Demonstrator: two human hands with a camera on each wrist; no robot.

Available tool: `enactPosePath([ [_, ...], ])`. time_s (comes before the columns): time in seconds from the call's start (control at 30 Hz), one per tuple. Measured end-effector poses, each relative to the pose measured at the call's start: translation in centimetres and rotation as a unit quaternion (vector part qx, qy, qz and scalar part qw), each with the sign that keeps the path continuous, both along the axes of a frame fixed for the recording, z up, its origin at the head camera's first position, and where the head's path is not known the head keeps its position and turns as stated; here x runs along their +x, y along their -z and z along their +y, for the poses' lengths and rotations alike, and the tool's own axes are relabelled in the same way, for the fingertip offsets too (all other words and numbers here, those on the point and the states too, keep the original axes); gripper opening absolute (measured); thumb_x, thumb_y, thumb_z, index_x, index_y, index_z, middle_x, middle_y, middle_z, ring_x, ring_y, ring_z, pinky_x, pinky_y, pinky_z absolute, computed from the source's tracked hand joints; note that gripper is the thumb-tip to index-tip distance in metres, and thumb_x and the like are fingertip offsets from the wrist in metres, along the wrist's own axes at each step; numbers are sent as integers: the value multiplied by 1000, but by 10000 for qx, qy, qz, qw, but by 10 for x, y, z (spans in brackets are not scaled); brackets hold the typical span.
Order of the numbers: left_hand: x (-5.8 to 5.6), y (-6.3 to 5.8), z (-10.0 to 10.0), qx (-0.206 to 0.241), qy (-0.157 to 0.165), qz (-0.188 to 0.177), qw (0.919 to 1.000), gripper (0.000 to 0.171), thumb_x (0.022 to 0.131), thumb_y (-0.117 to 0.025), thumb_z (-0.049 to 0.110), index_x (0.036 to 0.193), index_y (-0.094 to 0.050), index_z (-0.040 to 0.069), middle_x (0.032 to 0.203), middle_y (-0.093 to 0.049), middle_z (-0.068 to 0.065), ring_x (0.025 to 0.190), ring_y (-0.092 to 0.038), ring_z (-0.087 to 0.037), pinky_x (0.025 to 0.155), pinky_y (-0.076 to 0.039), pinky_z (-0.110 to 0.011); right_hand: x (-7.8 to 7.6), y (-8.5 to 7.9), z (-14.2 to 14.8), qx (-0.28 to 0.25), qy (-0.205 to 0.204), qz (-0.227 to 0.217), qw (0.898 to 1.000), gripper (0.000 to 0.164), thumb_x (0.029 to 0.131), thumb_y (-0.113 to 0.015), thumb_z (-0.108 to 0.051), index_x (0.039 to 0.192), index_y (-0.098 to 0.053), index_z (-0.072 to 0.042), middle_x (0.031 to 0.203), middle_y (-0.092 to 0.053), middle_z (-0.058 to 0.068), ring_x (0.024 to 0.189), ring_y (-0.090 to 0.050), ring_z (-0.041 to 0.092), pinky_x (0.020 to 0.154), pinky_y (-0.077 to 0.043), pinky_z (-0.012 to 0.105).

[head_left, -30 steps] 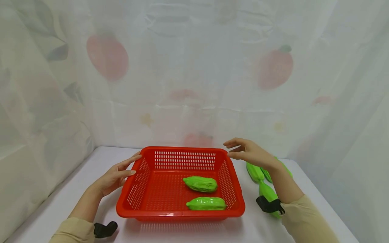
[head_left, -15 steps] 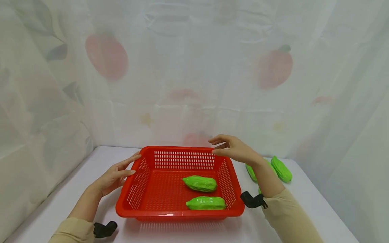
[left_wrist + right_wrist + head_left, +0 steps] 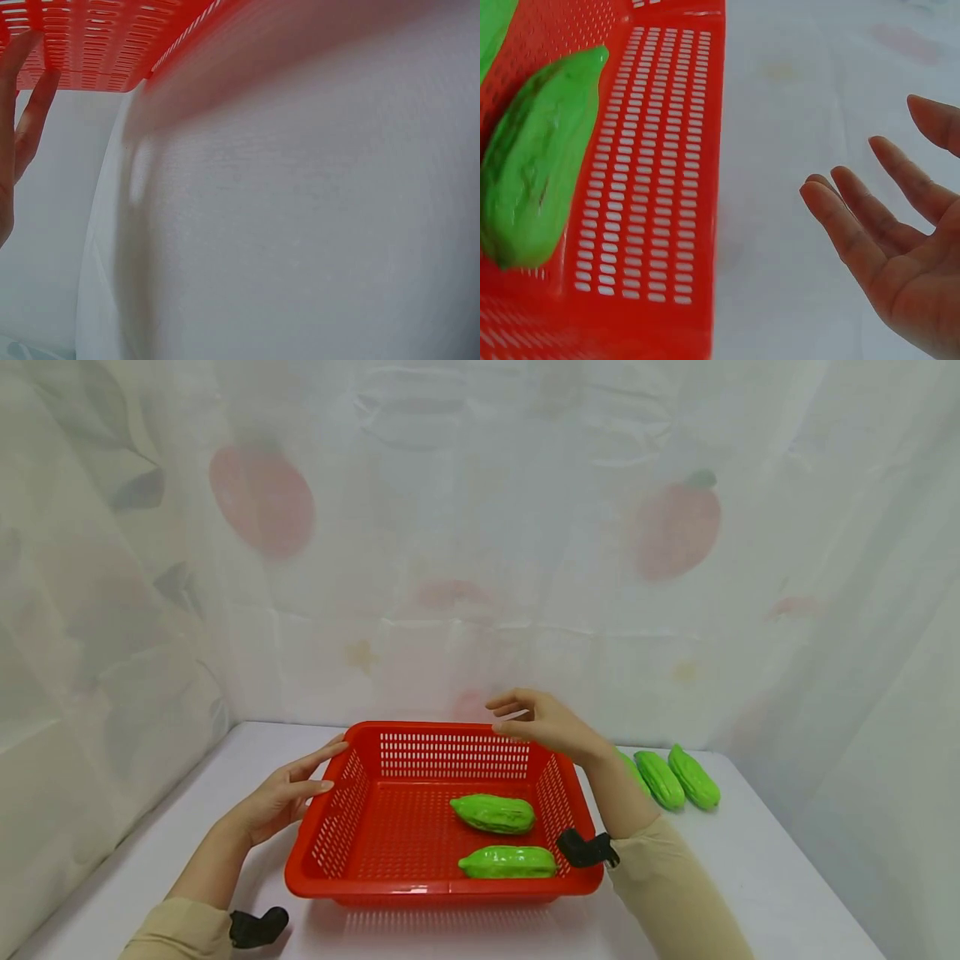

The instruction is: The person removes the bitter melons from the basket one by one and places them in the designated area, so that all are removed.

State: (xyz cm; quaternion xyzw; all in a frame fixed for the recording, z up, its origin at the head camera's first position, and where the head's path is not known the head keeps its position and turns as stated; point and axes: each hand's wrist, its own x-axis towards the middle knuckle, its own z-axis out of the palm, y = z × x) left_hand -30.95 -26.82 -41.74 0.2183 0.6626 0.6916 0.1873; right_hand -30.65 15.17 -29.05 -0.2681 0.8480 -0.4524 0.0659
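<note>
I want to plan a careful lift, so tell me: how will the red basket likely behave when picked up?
The red basket is probably stiff, with a broad, even rim. It looks light for its size, since its walls are full of slots. If tilted, it may let the two green gourds inside roll, because they are rounded and lie unheld.

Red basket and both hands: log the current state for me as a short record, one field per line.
Container: red basket on a white table
Contents: two green vegetables, a farther one and a nearer one, both in its right half
Outside: at least three green vegetables to its right; the right arm partly hides one
Left hand: touches the basket's left rim
Right hand: raised near the far rim, holds nothing; right wrist view shows a gap
</note>
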Motion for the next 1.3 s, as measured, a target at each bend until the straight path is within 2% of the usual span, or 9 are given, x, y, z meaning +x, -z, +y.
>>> enactPosePath([
  [0.23, -1, 1, -1, -7, 3, 15, 10000, 63, 103, -43, 8, 159, -16, 17, 170, 1, 5, 111, -66, -7, 86, -60, -36, -3, 8, -14, -239, 42, -394, 9989, 42, 95, -63, -22, 135, -56, -10, 140, -57, 15, 120, -62, 33, 101, -55, 43],
  [0.37, -1, 2, -1, 21, 52, 47, 10000, 63, 103, -42, 7, 159, -15, 16, 170, 4, 3, 111, -66, -7, 86, -60, -36, -6, 13, -19, -393, 30, -569, 9976, 42, 96, -61, -21, 136, -55, -9, 140, -56, 17, 116, -64, 31, 103, -53, 47],
  [0.53, -1, 2, -1, 19, 39, 60, 10000, 63, 103, -43, 7, 159, -15, 16, 169, 6, 1, 113, -65, -6, 87, -60, -36, -12, 21, -23, -863, 39, -987, 9914, 43, 96, -61, -20, 136, -54, -6, 142, -54, 19, 119, -62, 28, 109, -46, 57],
  [0.7, -1, 3, -1, -10, 7, 71, 10000, 63, 103, -43, 7, 159, -16, 16, 170, -1, 7, 113, -65, -6, 87, -60, -35, -19, 29, -25, -1319, 46, -1411, 9811, 42, 97, -57, -17, 137, -52, -2, 145, -48, 24, 114, -61, 22, 111, -45, 56],
  [0.8, 0, 3, -1, -43, -10, 102, 9999, 62, 103, -43, 8, 159, -16, 16, 169, -3, 9, 114, -64, -6, 88, -60, -36, -20, 33, -25, -1401, 115, -1538, 9781, 41, 98, -56, -16, 137, -52, -2, 147, -46, 24, 117, -60, 27, 112, -45, 55],
  [0.97, 0, 2, -1, -49, -20, 119, 9999, 62, 103, -42, 8, 159, -16, 16, 170, 0, 6, 115, -64, -6, 88, -60, -35, -22, 41, -26, -1099, 250, -1454, 9829, 42, 97, -59, -17, 136, -54, -2, 144, -50, 23, 131, -52, 42, 108, -49, 52],
  [1.1, 0, 1, -1, -23, -21, 89, 10000, 62, 103, -42, 7, 159, -16, 16, 170, 0, 6, 115, -64, -5, 88, -60, -35, -24, 50, -28, -542, 298, -1316, 9894, 42, 96, -61, -20, 134, -56, -2, 137, -58, 19, 127, -56, 38, 103, -53, 50],
  [1.2, 0, 2, -1, -21, -35, 82, 10000, 62, 103, -42, 7, 158, -16, 16, 169, -3, 9, 114, -64, -5, 88, -60, -35, -25, 54, -28, -258, 274, -1316, 9906, 44, 95, -63, -22, 134, -56, -3, 137, -59, 16, 124, -59, 31, 100, -54, 49],
  [1.3, 0, 2, -1, -2, -34, 79, 10000, 62, 103, -42, 7, 158, -16, 16, 169, -5, 11, 114, -64, -5, 88, -60, -34, -27, 58, -27, -46, 242, -1356, 9905, 43, 94, -64, -22, 134, -57, -5, 136, -60, 14, 122, -60, 31, 97, -56, 46],
])
